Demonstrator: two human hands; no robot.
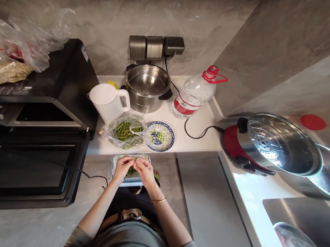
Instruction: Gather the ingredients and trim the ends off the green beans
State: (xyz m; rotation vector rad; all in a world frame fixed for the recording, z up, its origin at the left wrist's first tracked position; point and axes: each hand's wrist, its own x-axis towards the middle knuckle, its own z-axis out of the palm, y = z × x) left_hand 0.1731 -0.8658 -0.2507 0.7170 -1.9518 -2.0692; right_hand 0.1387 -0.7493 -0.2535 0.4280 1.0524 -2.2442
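Fingertips of left hand [123, 168] and right hand [144, 170], frame centre, pinched on a small green piece [135, 159] above a container [129, 184]. Just above: green pods [124, 131] in a clear bag [136, 141], and a patterned plate [171, 141] near the front edge of the white counter [185, 141], which extends rightward. Left: lowered oven door [21, 167]. Top: grey wall [109, 4].

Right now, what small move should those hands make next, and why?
Perhaps pull the small green piece apart: the left hand and right hand pinch it above the container, and small green bits lie on the plate nearby.
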